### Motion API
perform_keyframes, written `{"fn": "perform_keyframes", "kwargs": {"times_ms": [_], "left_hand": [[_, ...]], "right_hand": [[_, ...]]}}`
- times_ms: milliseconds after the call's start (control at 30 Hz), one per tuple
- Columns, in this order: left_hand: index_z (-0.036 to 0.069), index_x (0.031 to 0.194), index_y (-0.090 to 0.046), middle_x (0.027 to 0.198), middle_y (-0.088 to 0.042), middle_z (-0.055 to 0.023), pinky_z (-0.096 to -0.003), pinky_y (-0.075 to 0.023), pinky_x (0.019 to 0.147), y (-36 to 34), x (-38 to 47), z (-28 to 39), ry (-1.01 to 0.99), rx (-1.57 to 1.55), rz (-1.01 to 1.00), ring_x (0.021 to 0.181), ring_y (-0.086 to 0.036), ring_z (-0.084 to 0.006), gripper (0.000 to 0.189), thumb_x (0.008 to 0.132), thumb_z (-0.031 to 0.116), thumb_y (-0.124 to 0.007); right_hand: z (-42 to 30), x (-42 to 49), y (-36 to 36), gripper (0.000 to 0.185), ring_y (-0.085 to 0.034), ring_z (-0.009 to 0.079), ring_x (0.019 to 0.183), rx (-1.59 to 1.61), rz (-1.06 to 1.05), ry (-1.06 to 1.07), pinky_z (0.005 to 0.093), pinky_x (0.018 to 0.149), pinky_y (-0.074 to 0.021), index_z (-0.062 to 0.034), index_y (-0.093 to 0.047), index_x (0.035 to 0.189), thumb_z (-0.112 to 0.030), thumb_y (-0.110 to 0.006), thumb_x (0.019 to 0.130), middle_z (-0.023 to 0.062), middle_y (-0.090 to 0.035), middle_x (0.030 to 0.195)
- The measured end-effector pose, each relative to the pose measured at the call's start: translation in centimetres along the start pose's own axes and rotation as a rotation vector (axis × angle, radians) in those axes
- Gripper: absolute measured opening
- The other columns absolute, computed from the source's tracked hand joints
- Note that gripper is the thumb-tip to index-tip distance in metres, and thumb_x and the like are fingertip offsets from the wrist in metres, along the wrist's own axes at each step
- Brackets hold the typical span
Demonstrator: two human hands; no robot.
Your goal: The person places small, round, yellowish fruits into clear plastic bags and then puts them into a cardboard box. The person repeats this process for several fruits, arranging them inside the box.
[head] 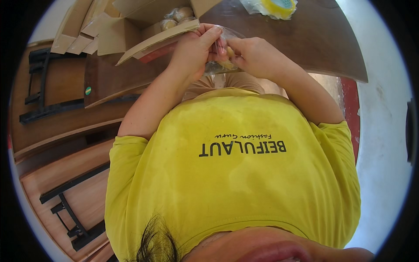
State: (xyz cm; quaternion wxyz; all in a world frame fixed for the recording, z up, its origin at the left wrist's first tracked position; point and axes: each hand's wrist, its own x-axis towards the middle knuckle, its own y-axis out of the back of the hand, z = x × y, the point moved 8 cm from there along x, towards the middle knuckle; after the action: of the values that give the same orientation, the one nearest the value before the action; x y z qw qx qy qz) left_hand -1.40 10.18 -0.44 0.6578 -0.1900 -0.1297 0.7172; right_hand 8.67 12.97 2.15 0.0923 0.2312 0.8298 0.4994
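Just beyond my waist, at the near edge of a dark brown table (pixel 314 42), both hands hold a clear plastic bag (pixel 236 32). My left hand (pixel 200 44) pinches the bag's film between thumb and fingers, close to a cardboard flap. My right hand (pixel 257 55) grips the bag from the other side. A pale yellowish item (pixel 228 62) shows through the film between them; the fingers partly cover it, and I cannot tell what it is. An open cardboard box (pixel 114 36) stands beyond my left hand, with several round brownish items (pixel 183 13) in clear plastic inside.
A yellow roll of tape (pixel 278 9) with a light blue core lies on crumpled plastic at the far side. More cardboard (pixel 72 26) stands at the far left. Folding tables with black metal legs (pixel 44 78) lean to my left. Pale floor (pixel 383 131) shows at right.
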Motion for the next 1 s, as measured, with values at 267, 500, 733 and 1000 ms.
{"fn": "perform_keyframes", "kwargs": {"times_ms": [267,500,733,1000], "left_hand": [[0.006,0.082,-0.053,0.070,-0.058,-0.0041,-0.0278,-0.0507,0.055,0.0,-0.3,0.0,-0.004,0.016,0.039,0.060,-0.058,-0.0144,0.013,0.091,0.017,-0.053],[0.004,0.084,-0.053,0.069,-0.056,-0.0045,-0.0250,-0.0467,0.051,-0.5,-0.9,0.8,-0.030,0.025,0.054,0.055,-0.053,-0.0123,0.013,0.090,0.016,-0.052],[0.004,0.086,-0.055,0.069,-0.056,-0.0040,-0.0238,-0.0414,0.047,0.0,-1.3,1.1,-0.015,0.072,0.053,0.056,-0.053,-0.0116,0.014,0.091,0.017,-0.053],[0.003,0.087,-0.056,0.067,-0.057,-0.0034,-0.0222,-0.0389,0.044,-0.4,-1.7,1.3,-0.022,0.063,0.040,0.052,-0.052,-0.0111,0.015,0.091,0.018,-0.054]], "right_hand": [[-0.2,0.4,-1.1,0.015,-0.060,0.0352,0.074,-0.221,-0.243,0.015,0.0432,0.065,-0.0468,-0.0052,-0.057,0.091,-0.018,-0.052,0.083,0.0169,-0.061,0.076],[-1.4,1.3,-0.5,0.027,-0.061,0.0334,0.076,-0.237,-0.241,-0.035,0.0418,0.066,-0.0480,-0.0026,-0.060,0.084,-0.027,-0.049,0.084,0.0185,-0.062,0.077],[-1.6,0.7,0.8,0.020,-0.061,0.0260,0.077,0.027,-0.087,0.018,0.0358,0.064,-0.0490,-0.0026,-0.060,0.096,-0.017,-0.054,0.084,0.0133,-0.063,0.083],[1.4,0.7,6.5,0.034,-0.054,0.0094,0.074,0.250,0.319,0.047,0.0235,0.066,-0.0460,-0.0029,-0.055,0.115,-0.015,-0.061,0.084,0.0048,-0.060,0.097]]}}
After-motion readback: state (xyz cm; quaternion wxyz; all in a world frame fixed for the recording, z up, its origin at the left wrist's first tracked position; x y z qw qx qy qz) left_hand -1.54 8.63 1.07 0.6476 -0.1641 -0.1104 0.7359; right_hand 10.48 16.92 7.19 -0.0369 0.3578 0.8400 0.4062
